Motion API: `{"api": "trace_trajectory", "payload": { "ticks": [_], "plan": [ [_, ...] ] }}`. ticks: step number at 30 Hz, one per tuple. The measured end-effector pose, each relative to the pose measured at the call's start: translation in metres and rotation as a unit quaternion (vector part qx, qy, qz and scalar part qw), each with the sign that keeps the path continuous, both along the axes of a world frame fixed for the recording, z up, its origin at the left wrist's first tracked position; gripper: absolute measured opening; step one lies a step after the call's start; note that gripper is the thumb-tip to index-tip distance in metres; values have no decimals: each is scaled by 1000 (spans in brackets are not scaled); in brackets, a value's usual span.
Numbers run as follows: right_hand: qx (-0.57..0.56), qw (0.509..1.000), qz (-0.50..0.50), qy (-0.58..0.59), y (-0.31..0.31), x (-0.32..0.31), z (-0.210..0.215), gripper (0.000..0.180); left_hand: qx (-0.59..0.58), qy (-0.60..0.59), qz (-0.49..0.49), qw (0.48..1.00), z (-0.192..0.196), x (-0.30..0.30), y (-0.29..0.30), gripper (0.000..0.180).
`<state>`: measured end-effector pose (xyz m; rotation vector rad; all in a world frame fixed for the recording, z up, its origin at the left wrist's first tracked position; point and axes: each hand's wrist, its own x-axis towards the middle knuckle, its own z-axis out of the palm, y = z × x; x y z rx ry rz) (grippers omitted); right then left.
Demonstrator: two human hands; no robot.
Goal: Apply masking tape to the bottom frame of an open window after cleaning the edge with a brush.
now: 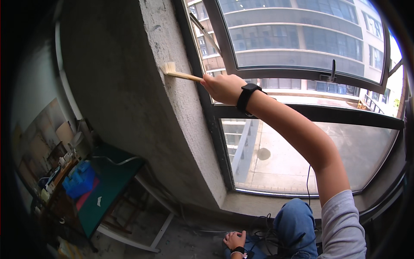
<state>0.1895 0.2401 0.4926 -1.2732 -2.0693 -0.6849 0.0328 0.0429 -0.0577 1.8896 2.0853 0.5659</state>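
Held a brush [189,77] near the tail of its pale wooden handle, with the right hand [226,87] closed firmly round it, back of the hand in view. Could not tell the exact placing of every finger. Pointed the brush leftward, nearly level, with its light bristles [169,67] at the left edge of the narrow face of a rough grey pillar [187,108] — seemingly touching it. Wore a black watch [249,96] on the right wrist. Stretched the bare forearm [293,125] up and across in front of the window, out of a grey sleeve [343,224].

Rested the left hand [235,239] far lower, on the denim at the left knee, fingers loosely spread, with nothing visible in its hold. Wore a dark band [237,250] on that wrist. Bent the right leg too, in blue jeans [294,220], near dark cables.

Faced a dark window frame [345,117], with an upper sash [293,77] swung open and a latch [333,71] on its lower rail. Looked out at a pale building [297,36] and paving [276,168]. Had a green-topped table [116,190] well off to the left, bearing a blue container [79,178] and a white scrap [99,201].
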Motion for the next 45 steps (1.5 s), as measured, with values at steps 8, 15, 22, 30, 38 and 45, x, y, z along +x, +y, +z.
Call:
{"api": "trace_trajectory", "payload": {
  "ticks": [8, 15, 22, 30, 38, 45],
  "plan": [
    [-73, 997, 11, -20, -3, 12, -53, 29, 39, 10, -2, 999, 6, 4, -1, 28],
    [-121, 992, 5, -21, -6, 5, -89, 28, 30, 15, -1, 999, 5, 1, -1, 28],
    [-166, 950, 51, -258, 2, 17, -202, 15, 26, 15, -7, 1000, 7, 3, 2, 29],
    [-279, 900, 139, -306, -40, -55, -356, 21, -132, 18, -1, 991, 18, 1, 3, 36],
    [-182, 967, 161, -81, -38, -34, -208, 27, -50, -11, 4, 999, -5, -6, 1, 33],
    [125, 979, 105, 124, -8, 11, -54, 17, -12, -36, 0, 999, 6, -7, 2, 28]
  ]
}}
